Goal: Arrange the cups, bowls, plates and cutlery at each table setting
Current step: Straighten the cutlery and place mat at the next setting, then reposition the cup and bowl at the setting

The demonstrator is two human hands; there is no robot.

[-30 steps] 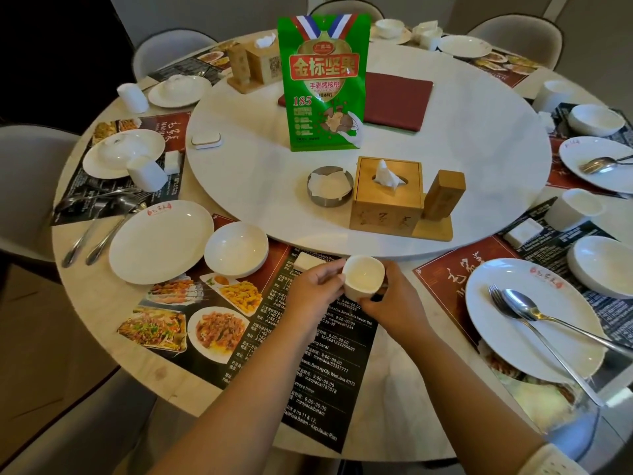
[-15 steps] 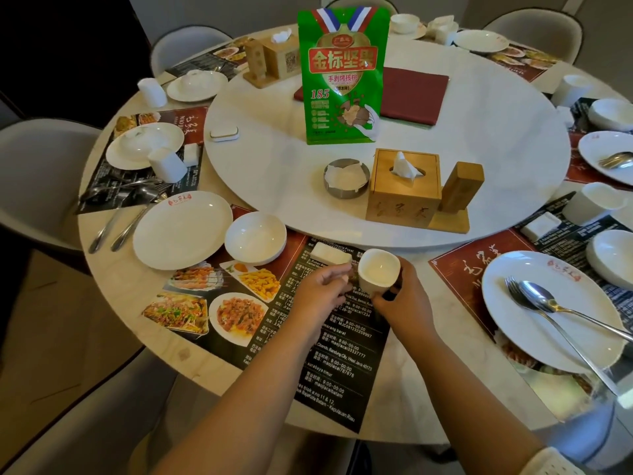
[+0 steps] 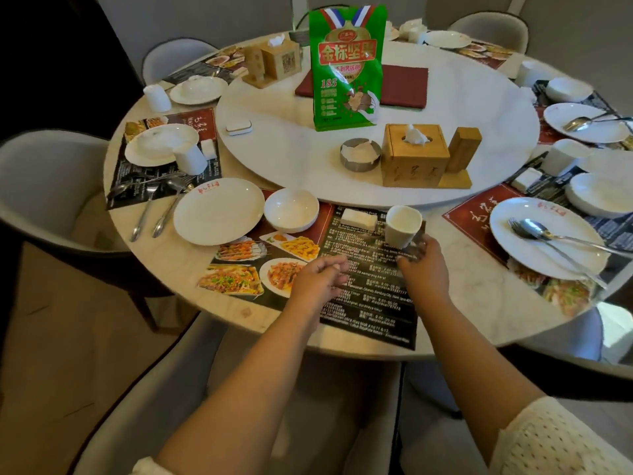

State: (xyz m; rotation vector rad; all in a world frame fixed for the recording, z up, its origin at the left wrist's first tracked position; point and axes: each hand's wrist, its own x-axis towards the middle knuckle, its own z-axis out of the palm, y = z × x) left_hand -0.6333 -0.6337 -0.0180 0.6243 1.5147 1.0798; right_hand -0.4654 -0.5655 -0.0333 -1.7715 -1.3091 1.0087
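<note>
A white cup [image 3: 402, 226] stands upright on the printed placemat [image 3: 370, 296] in front of me, beside a small white rest [image 3: 359, 219]. My right hand [image 3: 424, 267] lies just below the cup, its blurred fingertips near the base and no fingers wrapped round it. My left hand [image 3: 318, 279] hovers over the placemat with loosely curled fingers and holds nothing. Left of the cup sit a white bowl [image 3: 291, 210] and a white plate [image 3: 219, 210]. A fork [image 3: 145, 214] and a spoon [image 3: 169, 209] lie left of the plate.
The raised white turntable [image 3: 462, 108] carries a green snack bag [image 3: 344, 70], a wooden tissue box [image 3: 414, 156] and a metal ashtray [image 3: 359, 154]. The setting on the right has a plate [image 3: 544, 240] with cutlery on it. Grey chairs ring the table.
Both hands have let go of the cup and drawn back toward me. The cup now stands alone on the placemat. My view has shifted to the left.
</note>
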